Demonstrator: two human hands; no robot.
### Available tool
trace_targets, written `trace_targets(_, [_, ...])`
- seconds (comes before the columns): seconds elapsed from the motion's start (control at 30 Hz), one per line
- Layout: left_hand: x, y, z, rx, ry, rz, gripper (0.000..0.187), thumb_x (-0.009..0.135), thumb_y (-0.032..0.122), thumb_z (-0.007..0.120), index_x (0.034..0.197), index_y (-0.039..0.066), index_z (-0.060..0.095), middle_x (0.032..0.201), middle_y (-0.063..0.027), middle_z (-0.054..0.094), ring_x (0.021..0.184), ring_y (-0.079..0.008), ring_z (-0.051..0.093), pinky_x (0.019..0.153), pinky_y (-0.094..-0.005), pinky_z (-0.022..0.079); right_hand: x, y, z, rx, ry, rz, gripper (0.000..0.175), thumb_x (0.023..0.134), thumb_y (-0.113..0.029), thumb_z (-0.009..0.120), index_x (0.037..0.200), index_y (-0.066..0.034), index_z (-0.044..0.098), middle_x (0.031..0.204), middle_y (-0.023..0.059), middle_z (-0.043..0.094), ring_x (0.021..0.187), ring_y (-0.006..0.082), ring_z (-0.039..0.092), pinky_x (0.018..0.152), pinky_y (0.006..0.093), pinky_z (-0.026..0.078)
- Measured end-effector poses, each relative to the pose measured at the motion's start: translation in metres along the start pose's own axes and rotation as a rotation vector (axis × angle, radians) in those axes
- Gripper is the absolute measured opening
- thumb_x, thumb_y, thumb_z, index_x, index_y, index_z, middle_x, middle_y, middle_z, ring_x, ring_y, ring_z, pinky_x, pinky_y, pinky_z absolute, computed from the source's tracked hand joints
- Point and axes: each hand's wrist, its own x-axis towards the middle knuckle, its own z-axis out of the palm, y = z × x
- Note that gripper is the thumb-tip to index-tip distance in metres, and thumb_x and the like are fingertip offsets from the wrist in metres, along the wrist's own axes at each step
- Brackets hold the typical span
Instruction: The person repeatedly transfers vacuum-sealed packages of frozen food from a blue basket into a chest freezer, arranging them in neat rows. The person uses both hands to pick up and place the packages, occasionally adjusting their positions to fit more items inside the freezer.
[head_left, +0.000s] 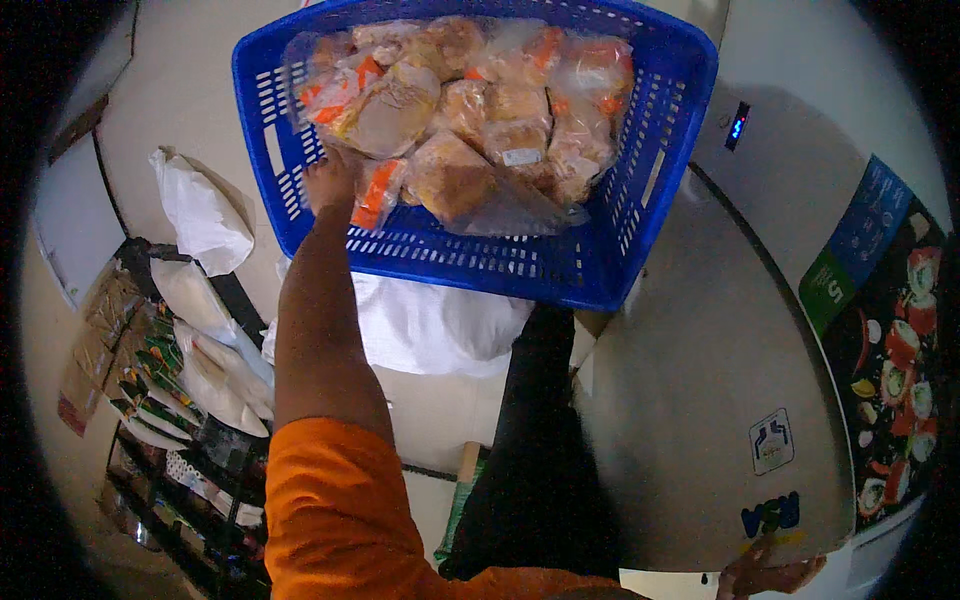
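Note:
My left hand (330, 180) reaches into a blue plastic basket (442, 276) at the top of the view. Its fingers lie against the plastic-wrapped packs at the basket's left side; whether they grip one is hidden. Several clear bags of frozen, pale-brown food fill the basket. One large pack (454, 180) lies towards the front, and a bag with an orange label (379, 193) is just right of my hand. My right hand (772, 576) is at the lower right, at the lower edge of a grey appliance panel (690, 390); its grip is unclear.
A white sack (442, 322) lies below the basket, and another white bag (202, 217) is on the floor at left. A dark rack (187, 517) holds packaged goods. At right, an appliance bears a lit display (738, 127) and a food picture (896, 360).

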Motion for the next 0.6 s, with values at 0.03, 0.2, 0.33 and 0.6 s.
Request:
trace_targets(0.03, [-0.003,-0.006,0.005,0.121,0.057,0.070,0.055,0.100,0.035,0.057,0.144,0.002,0.050,0.138,-0.0201,0.058,0.125,-0.0373,0.056,0.108,-0.0562,0.041,0.001,0.001,0.000,-0.006,-0.001,0.003,0.074,0.094,-0.017,0.074,0.149,-0.0083,0.024,0.153,0.0217,0.023,0.144,0.0426,0.029,0.115,0.0610,0.036])
trace_targets(0.2, [-0.014,-0.048,0.025,0.311,0.072,0.325,0.049,0.099,0.033,0.058,0.138,0.004,0.052,0.137,-0.0212,0.054,0.132,-0.0388,0.050,0.110,-0.0598,0.038,-0.004,0.002,-0.002,-0.040,0.000,0.029,0.074,0.094,-0.017,0.075,0.148,-0.0086,0.026,0.153,0.0229,0.023,0.144,0.0428,0.029,0.115,0.0606,0.036])
trace_targets(0.33, [-0.006,-0.067,0.034,0.261,0.001,0.335,0.035,0.095,0.025,0.063,0.124,0.006,0.058,0.132,-0.0196,0.054,0.129,-0.0385,0.050,0.106,-0.0579,0.042,-0.011,-0.002,-0.001,-0.062,0.011,0.065,0.074,0.093,-0.016,0.075,0.148,-0.0088,0.027,0.153,0.0238,0.023,0.144,0.0430,0.030,0.115,0.0603,0.036])
trace_targets(0.6, [0.005,-0.043,0.037,-0.439,0.290,0.071,0.017,0.093,0.011,0.060,0.108,0.003,0.055,0.096,-0.0217,0.067,0.092,-0.0448,0.065,0.082,-0.0533,0.051,-0.021,-0.002,-0.003,-0.082,-0.015,0.107,0.073,0.092,-0.015,0.076,0.147,-0.0092,0.029,0.154,0.0257,0.024,0.144,0.0434,0.030,0.115,0.0596,0.037])
